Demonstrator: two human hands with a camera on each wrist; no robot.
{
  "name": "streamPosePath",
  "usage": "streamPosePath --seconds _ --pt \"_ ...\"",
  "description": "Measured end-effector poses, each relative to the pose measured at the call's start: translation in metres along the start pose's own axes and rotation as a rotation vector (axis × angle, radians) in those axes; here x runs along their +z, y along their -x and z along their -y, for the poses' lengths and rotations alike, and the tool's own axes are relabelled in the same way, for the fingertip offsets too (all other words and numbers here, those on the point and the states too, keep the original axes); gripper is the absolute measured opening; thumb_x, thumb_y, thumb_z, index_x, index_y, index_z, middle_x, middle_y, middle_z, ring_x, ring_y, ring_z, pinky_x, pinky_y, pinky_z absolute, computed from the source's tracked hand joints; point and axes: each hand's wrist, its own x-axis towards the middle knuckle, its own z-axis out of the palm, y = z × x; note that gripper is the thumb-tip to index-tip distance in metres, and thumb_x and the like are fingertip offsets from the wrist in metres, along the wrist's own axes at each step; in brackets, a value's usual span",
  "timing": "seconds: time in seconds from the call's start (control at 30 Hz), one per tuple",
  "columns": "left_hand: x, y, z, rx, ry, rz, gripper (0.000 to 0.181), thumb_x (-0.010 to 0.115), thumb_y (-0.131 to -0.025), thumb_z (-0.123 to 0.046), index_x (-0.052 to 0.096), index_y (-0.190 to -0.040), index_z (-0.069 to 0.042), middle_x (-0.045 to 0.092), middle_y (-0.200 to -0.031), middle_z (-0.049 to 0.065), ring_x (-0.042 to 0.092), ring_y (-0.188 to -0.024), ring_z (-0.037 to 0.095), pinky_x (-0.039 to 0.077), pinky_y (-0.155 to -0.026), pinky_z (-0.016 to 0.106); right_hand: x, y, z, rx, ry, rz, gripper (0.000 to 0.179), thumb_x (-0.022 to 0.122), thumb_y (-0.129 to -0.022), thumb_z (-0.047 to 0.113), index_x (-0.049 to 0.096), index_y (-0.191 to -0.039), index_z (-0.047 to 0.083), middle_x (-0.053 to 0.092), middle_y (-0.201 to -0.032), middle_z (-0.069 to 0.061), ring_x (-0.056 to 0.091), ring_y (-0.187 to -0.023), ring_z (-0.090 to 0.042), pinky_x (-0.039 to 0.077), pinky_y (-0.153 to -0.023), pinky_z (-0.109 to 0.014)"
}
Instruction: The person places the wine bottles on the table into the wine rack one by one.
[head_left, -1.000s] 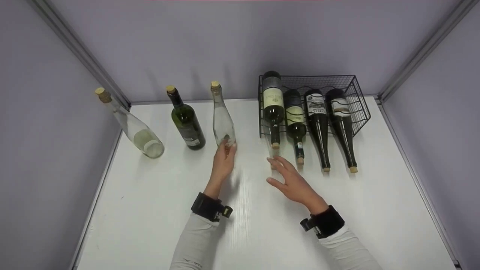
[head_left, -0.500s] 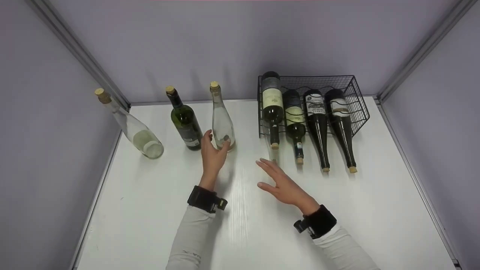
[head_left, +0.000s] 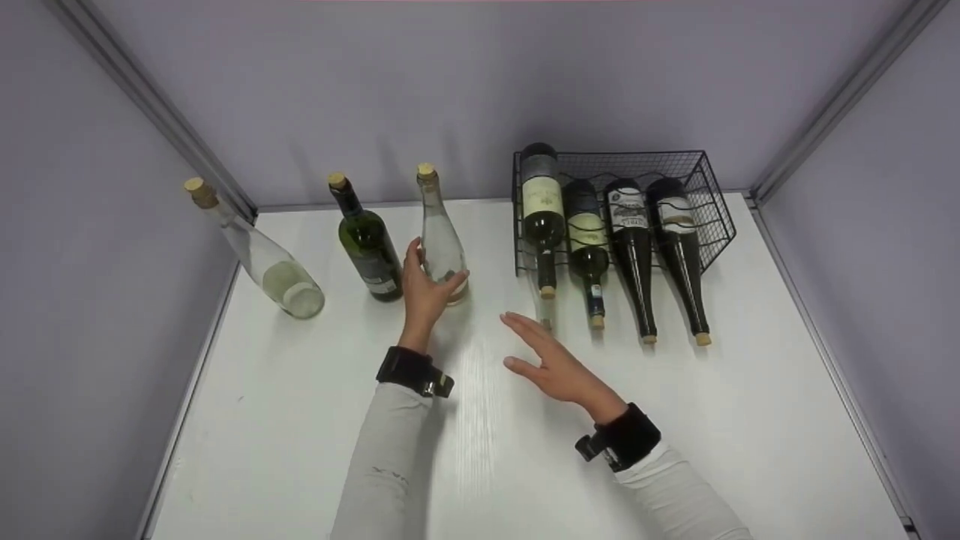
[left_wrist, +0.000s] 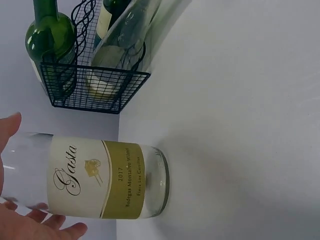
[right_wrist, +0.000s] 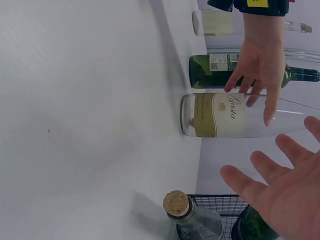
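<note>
The left hand (head_left: 424, 296) is spread wide round the lower half of a clear glass Gasta wine bottle (head_left: 441, 234), its thumb on the right side and its fingers on the left; whether the skin touches the glass is hard to tell. That bottle stands upright and corked on the white table (head_left: 300, 420), its cream-and-olive label (left_wrist: 95, 180) dated 2017. The right hand (head_left: 555, 367) holds nothing: fingers extended and parted, thumb held away, it hovers above the table near the rack. Just left of the Gasta bottle stands a corked green wine bottle (head_left: 367, 251), and farther left, well apart, another corked clear bottle (head_left: 277, 270), also upright. To the right, a black wire wine rack (head_left: 634, 152) sits against the back wall (head_left: 450, 90). Four dark wine bottles (head_left: 630, 214) lie in it side by side, necks toward the person, the leftmost raised above the others. Beneath that one lies a clear glass bottle (right_wrist: 202, 225), its cork (right_wrist: 176, 202) plain in the right wrist view. Both forearms wear pale sleeves (head_left: 382, 457), with black wristbands (head_left: 405, 367) carrying small cameras.
</note>
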Motion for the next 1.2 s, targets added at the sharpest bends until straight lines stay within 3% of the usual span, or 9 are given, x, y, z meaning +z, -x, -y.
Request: streamPosePath --seconds 0.23,0.33,0.53,0.83,1.03,1.2 --pt "0.005 -0.003 0.009 0.039 0.067 -0.039 0.098 0.089 -0.074 -0.022 0.03 -0.15 -0.004 0.041 -0.147 0.014 0.037 -0.138 0.024 0.028 -0.113 0.039 0.005 -0.01 0.005 -0.003 -0.02 0.038 0.066 0.054 -0.101 0.04 0.025 -0.157 0.019 0.024 -0.16 -0.006 0.02 -0.146 -0.024 0.021 -0.114 -0.052" --pt "0.007 -0.004 0.011 0.038 0.074 -0.025 0.099 0.088 -0.074 -0.022 0.028 -0.151 -0.003 0.039 -0.149 0.015 0.035 -0.139 0.024 0.026 -0.114 0.038 0.008 -0.016 0.005 -0.008 -0.03 0.046 0.066 0.053 -0.101 0.039 0.024 -0.157 0.019 0.024 -0.16 -0.006 0.02 -0.146 -0.024 0.022 -0.114 -0.05" --pt "0.01 -0.004 0.016 0.017 0.083 0.019 0.104 0.087 -0.077 -0.024 0.02 -0.154 -0.005 0.032 -0.153 0.016 0.029 -0.143 0.026 0.027 -0.114 0.04 0.011 -0.022 0.006 0.015 -0.09 0.047 0.065 0.053 -0.102 0.038 0.023 -0.157 0.022 0.023 -0.16 -0.005 0.02 -0.146 -0.023 0.026 -0.112 -0.051" --pt "0.012 -0.003 0.018 0.02 0.072 -0.008 0.096 0.083 -0.08 -0.016 0.022 -0.153 -0.003 0.038 -0.148 0.019 0.035 -0.138 0.028 0.031 -0.111 0.044 0.013 -0.027 0.005 0.05 -0.137 0.031 0.066 0.054 -0.101 0.04 0.025 -0.157 0.02 0.024 -0.159 -0.006 0.024 -0.144 -0.025 0.031 -0.109 -0.054" --pt "0.015 0.006 0.012 0.006 0.1 -0.011 0.092 0.083 -0.079 -0.012 0.026 -0.151 -0.002 0.039 -0.146 0.021 0.037 -0.136 0.031 0.034 -0.108 0.048 0.012 -0.028 0.006 0.067 -0.158 0.016 0.066 0.054 -0.101 0.039 0.025 -0.157 0.019 0.026 -0.158 -0.009 0.028 -0.142 -0.031 0.032 -0.107 -0.057" --pt "0.016 0.017 0.006 0.033 0.144 0.002 0.091 0.083 -0.077 -0.01 0.029 -0.149 -0.001 0.041 -0.144 0.021 0.038 -0.135 0.031 0.034 -0.108 0.049 0.011 -0.029 0.011 0.049 -0.146 -0.003 0.066 0.056 -0.101 0.034 0.025 -0.157 0.016 0.026 -0.158 -0.011 0.03 -0.141 -0.032 0.033 -0.107 -0.057"
